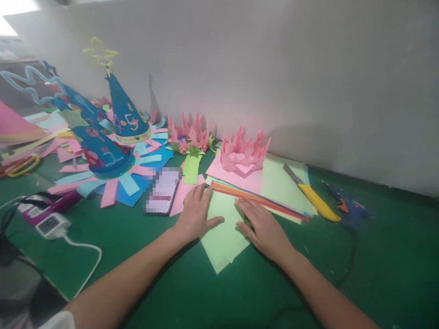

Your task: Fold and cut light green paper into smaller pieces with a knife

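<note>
Green felt tabletop [240,292] against a plain grey wall [308,68], craft clutter across the back. Light green sheet [224,240] lies flat at the near edge of the mess, its far end touching the coloured paper stack [274,189].

Left hand [195,212] is flat, palm down, on the sheet's left edge. Right hand [264,228] is flat on its right edge. The hands are apart, fingers spread, gripping nothing; likely pressing so the sheet stays put and flat.

From the sheet:
- 12 o'clock: pink paper crown [243,153] parked on the stack, out of the way.
- 2 o'clock: yellow utility knife [317,198] on the stack's right end, blue glue gun [346,205] just beyond, both within right-hand reach.
- 10 o'clock: phone [163,189], second pink crown [188,135], blue cone hats [115,137] on paper strips.
- 9 o'clock: white charger [51,225], cable trailing.
</note>
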Demonstrator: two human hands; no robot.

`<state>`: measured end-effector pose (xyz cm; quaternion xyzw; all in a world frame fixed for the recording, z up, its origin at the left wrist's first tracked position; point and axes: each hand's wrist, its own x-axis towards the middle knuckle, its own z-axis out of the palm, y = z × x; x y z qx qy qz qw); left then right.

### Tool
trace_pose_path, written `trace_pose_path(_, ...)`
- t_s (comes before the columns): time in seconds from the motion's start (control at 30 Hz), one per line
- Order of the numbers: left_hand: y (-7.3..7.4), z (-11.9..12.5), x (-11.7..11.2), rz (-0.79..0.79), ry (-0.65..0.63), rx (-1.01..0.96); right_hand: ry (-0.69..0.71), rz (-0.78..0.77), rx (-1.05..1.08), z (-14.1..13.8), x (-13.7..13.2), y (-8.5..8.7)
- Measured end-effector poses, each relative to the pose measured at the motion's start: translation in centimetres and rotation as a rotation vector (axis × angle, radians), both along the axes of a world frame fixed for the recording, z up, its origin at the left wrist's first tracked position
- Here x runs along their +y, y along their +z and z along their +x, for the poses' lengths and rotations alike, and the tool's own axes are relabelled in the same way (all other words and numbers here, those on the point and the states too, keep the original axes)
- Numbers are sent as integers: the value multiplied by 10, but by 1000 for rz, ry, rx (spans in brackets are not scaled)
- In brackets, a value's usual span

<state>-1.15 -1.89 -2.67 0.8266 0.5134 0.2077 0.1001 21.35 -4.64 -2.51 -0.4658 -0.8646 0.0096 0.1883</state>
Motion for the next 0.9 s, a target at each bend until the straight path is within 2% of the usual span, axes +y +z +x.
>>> trace_pose_path(0.1, -4, -2, 1, 15, -17, -20, 42, 9, -10, -1, -3, 1)
trace_pose_path(0.2, -6, -3, 1, 23, -37, -33, 83, 24, 79, 0, -10, 6)
trace_pose_path(0.3, -3, -4, 2, -3, -88, -18, 27, 16, 159, 0, -13, 7)
trace_pose_path(0.43, 0, -4, 3, -25, -160, -22, 16, -50, 85, -3, -13, 4)
trace_pose_path(0.63, -3, 0, 0, 8, -100, -80, 91, -169, 55, -14, -25, 4)
trace_pose_path(0.77, -6, 3, -1, 51, -58, -99, 119, -234, 118, -16, -29, 3)
trace_pose_path(0.9, -5, 3, 1, 9, -42, -85, 133, -304, 243, -18, -27, 0)
